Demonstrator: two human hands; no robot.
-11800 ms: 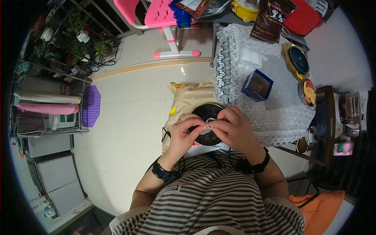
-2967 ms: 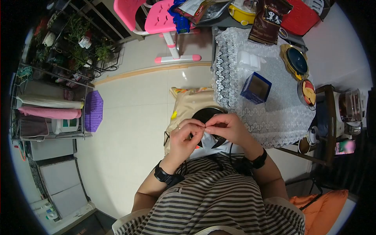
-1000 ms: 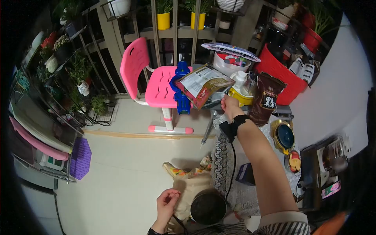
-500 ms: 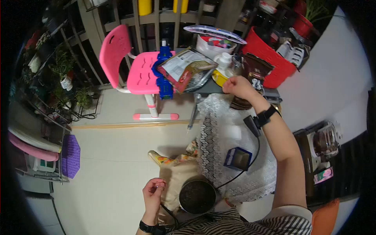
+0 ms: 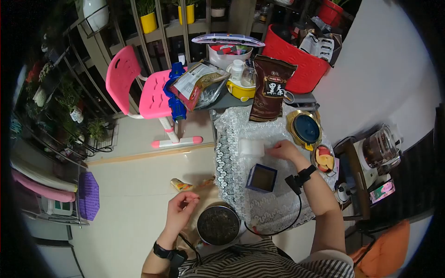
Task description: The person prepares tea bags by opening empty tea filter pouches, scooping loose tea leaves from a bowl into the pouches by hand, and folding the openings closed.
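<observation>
From my end, the right hand (image 5: 285, 150) is just beside the white packs (image 5: 251, 148) on the table (image 5: 264, 206). I'd come in low, pinch one edge lightly, and mind the cord (image 5: 300, 207) looping between box (image 5: 262, 178) and pot (image 5: 219, 225). The left hand (image 5: 180, 212), fingers curled in, hangs beside the pot, which sits by the table's near edge. Can't tell if either hand grips anything: right fingertips are blurry, left ones too small. Can't make out the pot's dark bits either.

A pink chair (image 5: 159, 92) stands by the railing — purple mat (image 5: 88, 196) to the left (orange cushion (image 5: 387, 250) lower right).
</observation>
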